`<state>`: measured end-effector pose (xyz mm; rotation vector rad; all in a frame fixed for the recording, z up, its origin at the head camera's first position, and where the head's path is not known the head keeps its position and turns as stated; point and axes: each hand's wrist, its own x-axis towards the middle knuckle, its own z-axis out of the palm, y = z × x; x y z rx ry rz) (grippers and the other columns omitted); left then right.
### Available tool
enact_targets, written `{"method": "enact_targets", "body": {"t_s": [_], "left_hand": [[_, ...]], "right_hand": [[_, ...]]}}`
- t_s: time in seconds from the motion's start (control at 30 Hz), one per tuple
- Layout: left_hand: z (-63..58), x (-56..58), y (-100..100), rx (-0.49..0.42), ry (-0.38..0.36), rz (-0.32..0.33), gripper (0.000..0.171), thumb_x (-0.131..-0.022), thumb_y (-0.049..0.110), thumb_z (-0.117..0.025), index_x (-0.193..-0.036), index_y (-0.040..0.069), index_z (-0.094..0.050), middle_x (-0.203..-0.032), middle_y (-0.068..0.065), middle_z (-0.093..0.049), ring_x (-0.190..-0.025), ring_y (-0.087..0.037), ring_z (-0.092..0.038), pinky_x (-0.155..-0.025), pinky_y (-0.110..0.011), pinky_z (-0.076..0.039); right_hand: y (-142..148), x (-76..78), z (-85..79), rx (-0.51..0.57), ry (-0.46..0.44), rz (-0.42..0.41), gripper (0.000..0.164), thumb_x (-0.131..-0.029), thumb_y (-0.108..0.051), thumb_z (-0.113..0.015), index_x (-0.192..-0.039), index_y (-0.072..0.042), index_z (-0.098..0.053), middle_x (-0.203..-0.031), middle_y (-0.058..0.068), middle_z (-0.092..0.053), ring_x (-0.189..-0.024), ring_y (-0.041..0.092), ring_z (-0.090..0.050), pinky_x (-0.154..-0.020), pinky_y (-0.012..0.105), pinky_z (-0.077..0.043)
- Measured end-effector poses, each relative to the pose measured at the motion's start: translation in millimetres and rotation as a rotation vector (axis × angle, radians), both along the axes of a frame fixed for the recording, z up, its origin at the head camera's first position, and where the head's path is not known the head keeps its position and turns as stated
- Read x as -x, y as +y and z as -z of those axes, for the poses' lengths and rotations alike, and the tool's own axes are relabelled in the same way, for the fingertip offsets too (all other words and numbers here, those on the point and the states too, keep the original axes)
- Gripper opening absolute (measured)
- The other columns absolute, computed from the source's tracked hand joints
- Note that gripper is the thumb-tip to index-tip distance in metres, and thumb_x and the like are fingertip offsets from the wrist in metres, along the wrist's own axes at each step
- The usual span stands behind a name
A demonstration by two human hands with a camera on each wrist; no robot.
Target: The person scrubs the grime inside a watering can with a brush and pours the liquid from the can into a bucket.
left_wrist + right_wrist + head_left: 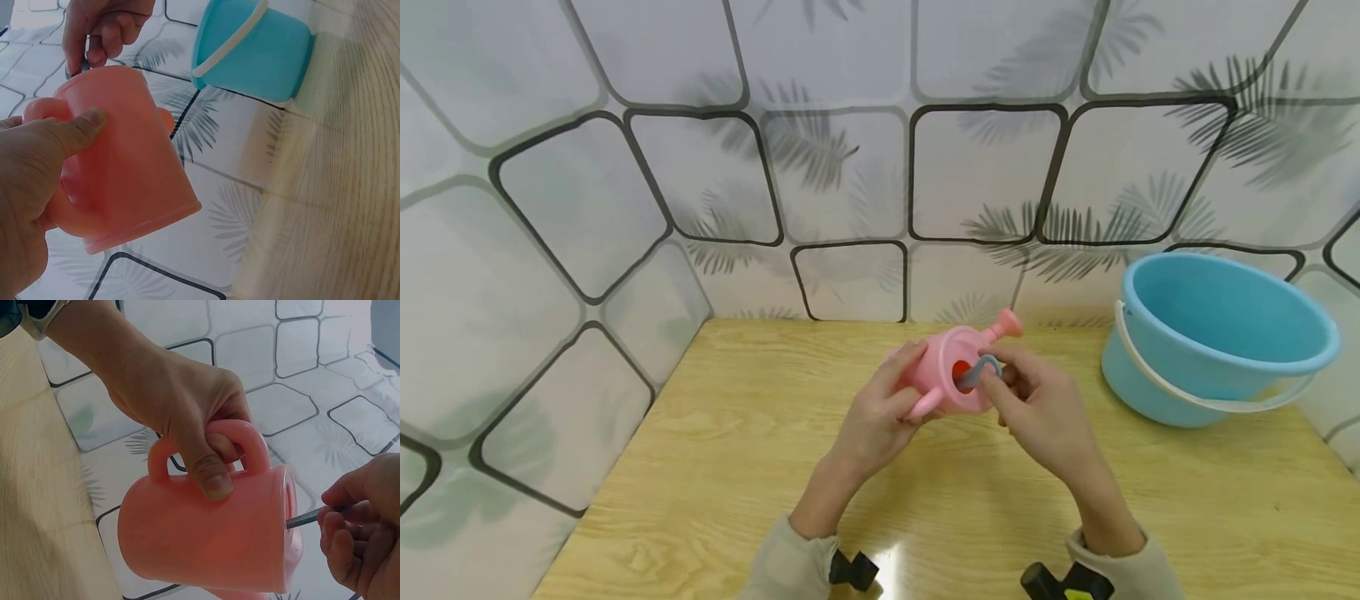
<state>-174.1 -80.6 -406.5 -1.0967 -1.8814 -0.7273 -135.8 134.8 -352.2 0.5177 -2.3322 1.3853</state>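
Note:
A pink toy watering can (931,371) is tilted above the table, its round opening turned towards the head camera. My left hand (876,412) grips it by the looped handle, the thumb (212,478) lying along the body in the right wrist view. At the can's other side, my right hand (1048,408) pinches a slim blue-grey tool (973,373) with a curved blue end. The tool's far end goes into the opening, where it is hidden. Something red (960,368) shows inside the can. The spout (1002,325) points up and right.
A light blue bucket (1123,387) with a white handle (1210,405) stands at the right of the wood-grain table (700,483). Behind and to the left rises a white covering (842,179) patterned with dark outlines and leaves.

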Motion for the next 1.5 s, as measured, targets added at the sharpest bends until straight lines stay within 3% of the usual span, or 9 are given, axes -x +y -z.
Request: {"method": "enact_targets", "body": {"t_s": [0.17,0.37,0.57,0.7,0.77,0.83,1.0,1.23,1.5], "left_hand": [[1.0,0.3,0,-0.002,0.011,0.003,0.035,-0.080,0.018,-0.084,-0.063,0.007,-0.055,-0.131,-0.027,-0.057,-0.120,-0.039,-0.060,-0.103,-0.046,-0.048],[-0.1,0.3,-1,-0.016,0.005,0.010,0.035,-0.077,0.015,-0.086,-0.062,0.006,-0.055,-0.129,-0.028,-0.058,-0.119,-0.039,-0.061,-0.103,-0.048,-0.048],[-0.1,0.9,0,-0.017,0.024,0.023,0.036,-0.081,0.017,-0.083,-0.062,0.006,-0.054,-0.128,-0.027,-0.059,-0.119,-0.040,-0.061,-0.104,-0.046,-0.047],[-0.2,1.0,0,0.000,0.033,0.028,0.036,-0.079,0.018,-0.084,-0.062,0.007,-0.055,-0.128,-0.025,-0.059,-0.119,-0.040,-0.061,-0.104,-0.044,-0.047],[-0.2,1.0,1,0.006,0.031,0.030,0.036,-0.077,0.018,-0.085,-0.062,0.007,-0.055,-0.128,-0.025,-0.059,-0.119,-0.040,-0.061,-0.104,-0.043,-0.047],[-0.1,1.0,1,0.009,0.031,0.029,0.036,-0.075,0.018,-0.087,-0.062,0.007,-0.055,-0.128,-0.026,-0.059,-0.119,-0.040,-0.061,-0.104,-0.042,-0.048],[-0.7,0.6,0,0.004,0.013,0.026,0.037,-0.074,0.015,-0.088,-0.062,0.007,-0.054,-0.129,-0.027,-0.058,-0.119,-0.039,-0.061,-0.102,-0.040,-0.050],[-3.0,0.0,0,-0.040,0.005,0.018,0.030,-0.073,0.014,-0.089,-0.066,0.004,-0.062,-0.130,-0.028,-0.057,-0.118,-0.040,-0.061,-0.097,-0.037,-0.053],[-6.2,-3.0,3,-0.022,0.036,0.045,0.038,-0.075,0.015,-0.087,-0.063,0.007,-0.052,-0.129,-0.029,-0.058,-0.119,-0.039,-0.061,-0.102,-0.038,-0.050]], "right_hand": [[-1,0.6,5.5,-0.064,0.089,0.007,0.011,-0.092,0.001,-0.066,-0.097,-0.007,-0.073,-0.061,-0.007,-0.051,-0.047,0.004,-0.037,-0.042,0.021,-0.033],[-4,-1.6,3.1,-0.085,0.162,-0.012,0.012,-0.087,0.001,-0.073,-0.095,-0.007,-0.073,-0.067,-0.007,-0.059,-0.052,0.005,-0.044,-0.046,0.018,-0.039],[-6,-2.1,3.7,-0.328,0.428,0.145,0.020,-0.079,-0.002,-0.081,-0.073,-0.007,-0.063,-0.060,-0.007,-0.045,-0.051,0.003,-0.036,-0.045,0.017,-0.030],[-7,-0.7,6.8,-0.402,0.511,0.203,0.028,-0.076,-0.006,-0.083,-0.067,-0.007,-0.056,-0.057,-0.004,-0.043,-0.049,0.006,-0.034,-0.042,0.021,-0.029],[-6,1.3,9.1,-0.402,0.542,0.208,0.026,-0.078,-0.008,-0.082,-0.068,-0.006,-0.058,-0.058,-0.001,-0.048,-0.048,0.007,-0.038,-0.041,0.022,-0.031],[-6,4.2,11.8,-0.394,0.580,0.210,0.025,-0.087,-0.017,-0.076,-0.072,-0.003,-0.062,-0.060,0.003,-0.055,-0.046,0.010,-0.043,-0.039,0.024,-0.034],[-8,11.1,15.3,-0.322,0.710,0.198,0.044,-0.103,-0.033,-0.054,-0.078,-0.001,-0.069,-0.063,0.007,-0.062,-0.044,0.014,-0.049,-0.038,0.027,-0.039],[-12,11.1,9.3,-0.173,0.876,0.148,0.034,-0.100,-0.019,-0.060,-0.075,0.003,-0.069,-0.061,0.007,-0.059,-0.045,0.012,-0.046,-0.040,0.022,-0.040],[-18,12.3,8.0,-0.150,0.896,0.183,0.040,-0.101,-0.024,-0.060,-0.070,0.002,-0.067,-0.056,0.005,-0.053,-0.044,0.010,-0.037,-0.039,0.020,-0.031]]}}
